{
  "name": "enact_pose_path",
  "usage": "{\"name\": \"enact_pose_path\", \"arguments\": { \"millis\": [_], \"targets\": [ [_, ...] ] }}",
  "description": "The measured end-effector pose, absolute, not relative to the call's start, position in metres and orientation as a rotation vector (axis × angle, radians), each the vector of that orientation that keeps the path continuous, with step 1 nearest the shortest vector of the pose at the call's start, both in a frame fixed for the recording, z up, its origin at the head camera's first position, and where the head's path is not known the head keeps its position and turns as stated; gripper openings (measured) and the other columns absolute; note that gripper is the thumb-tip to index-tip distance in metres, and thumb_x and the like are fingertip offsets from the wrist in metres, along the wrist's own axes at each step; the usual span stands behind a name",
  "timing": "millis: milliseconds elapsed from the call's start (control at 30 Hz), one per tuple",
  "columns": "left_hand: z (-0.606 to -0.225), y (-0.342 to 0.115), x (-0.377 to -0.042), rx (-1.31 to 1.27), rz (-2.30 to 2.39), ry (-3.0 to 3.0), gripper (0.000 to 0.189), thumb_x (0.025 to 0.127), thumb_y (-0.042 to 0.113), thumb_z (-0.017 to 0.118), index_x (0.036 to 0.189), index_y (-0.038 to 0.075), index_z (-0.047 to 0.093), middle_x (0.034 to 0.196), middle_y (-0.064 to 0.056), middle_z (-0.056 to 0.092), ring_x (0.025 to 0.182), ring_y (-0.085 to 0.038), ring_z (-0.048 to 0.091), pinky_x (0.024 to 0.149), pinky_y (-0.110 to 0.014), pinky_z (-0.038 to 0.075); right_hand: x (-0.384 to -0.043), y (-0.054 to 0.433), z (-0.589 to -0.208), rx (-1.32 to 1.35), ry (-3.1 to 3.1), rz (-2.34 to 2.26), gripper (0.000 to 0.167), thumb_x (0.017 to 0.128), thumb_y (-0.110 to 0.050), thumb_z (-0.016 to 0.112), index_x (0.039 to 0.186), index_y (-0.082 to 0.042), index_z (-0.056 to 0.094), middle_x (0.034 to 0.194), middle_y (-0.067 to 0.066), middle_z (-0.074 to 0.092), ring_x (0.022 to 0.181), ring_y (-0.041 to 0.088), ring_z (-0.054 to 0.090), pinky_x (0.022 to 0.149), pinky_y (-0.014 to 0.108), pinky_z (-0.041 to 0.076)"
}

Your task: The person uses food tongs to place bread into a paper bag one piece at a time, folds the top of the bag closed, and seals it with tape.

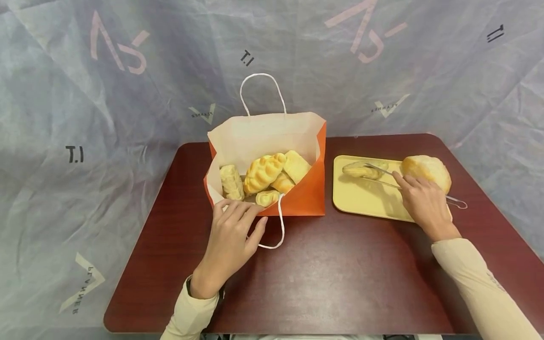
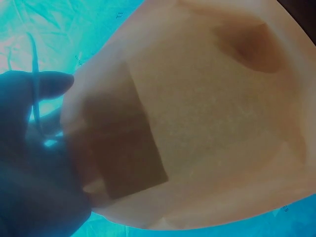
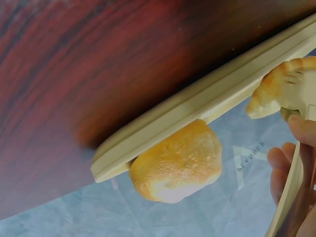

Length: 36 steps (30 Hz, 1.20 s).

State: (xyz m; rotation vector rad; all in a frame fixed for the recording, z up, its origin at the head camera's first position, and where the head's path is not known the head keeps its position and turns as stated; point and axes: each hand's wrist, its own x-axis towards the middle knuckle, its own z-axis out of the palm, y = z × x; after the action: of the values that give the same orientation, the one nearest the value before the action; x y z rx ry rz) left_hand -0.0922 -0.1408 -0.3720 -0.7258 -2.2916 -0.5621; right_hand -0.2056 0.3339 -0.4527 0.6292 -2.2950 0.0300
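Note:
My left hand grips the near rim of an orange paper bag, fingers over the edge and thumb outside. In the left wrist view that hand is dark beside the pale paper. Several breads lie in the bag, among them a braided bread and a ridged roll. Metal tongs are held in my right hand, over the yellow tray. Their tips lie around a long bread at the tray's left part; its scored end shows in the right wrist view.
A round bread sits at the tray's right end, beyond my right hand. The bag's white far handle stands up, while the near handle hangs down in front. A grey printed cloth hangs behind the dark red table.

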Motion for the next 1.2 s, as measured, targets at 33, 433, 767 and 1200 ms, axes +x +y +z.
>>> {"name": "enact_pose_path", "arguments": {
  "millis": [33,433,767,1200],
  "targets": [
    [-0.372,-0.141,-0.092,-0.726,-0.562,-2.289,0.016,0.093,0.021,0.065,0.102,0.010,0.071,0.096,-0.003,0.070,0.092,-0.022,0.061,0.098,-0.047,0.034,-0.204,0.333,-0.452,0.629,-2.289,0.035,0.044,0.084,0.000,0.059,0.128,-0.005,0.064,0.082,0.012,0.061,0.067,0.034,0.054,0.052,0.042,0.039],
    [-0.372,-0.139,-0.093,-0.727,-0.563,-2.263,0.016,0.091,0.019,0.067,0.103,0.009,0.072,0.096,-0.003,0.070,0.092,-0.022,0.062,0.096,-0.048,0.035,-0.190,0.318,-0.424,0.553,-2.226,0.127,0.051,0.080,0.001,0.067,0.131,-0.010,0.065,0.103,0.016,0.071,0.074,0.037,0.061,0.053,0.048,0.044],
    [-0.372,-0.139,-0.092,-0.716,-0.557,-2.270,0.015,0.090,0.019,0.069,0.101,0.009,0.072,0.095,-0.004,0.070,0.090,-0.022,0.062,0.095,-0.047,0.035,-0.172,0.300,-0.387,0.463,-2.087,0.232,0.053,0.081,0.005,0.070,0.130,-0.014,0.067,0.103,0.012,0.073,0.069,0.038,0.059,0.053,0.049,0.040],
    [-0.371,-0.138,-0.092,-0.726,-0.558,-2.266,0.016,0.091,0.019,0.067,0.101,0.008,0.072,0.095,-0.004,0.070,0.089,-0.023,0.062,0.094,-0.048,0.035,-0.157,0.268,-0.345,0.380,-1.828,0.376,0.045,0.083,0.003,0.071,0.123,-0.018,0.072,0.100,0.011,0.073,0.074,0.042,0.060,0.059,0.055,0.040]
  ]
}}
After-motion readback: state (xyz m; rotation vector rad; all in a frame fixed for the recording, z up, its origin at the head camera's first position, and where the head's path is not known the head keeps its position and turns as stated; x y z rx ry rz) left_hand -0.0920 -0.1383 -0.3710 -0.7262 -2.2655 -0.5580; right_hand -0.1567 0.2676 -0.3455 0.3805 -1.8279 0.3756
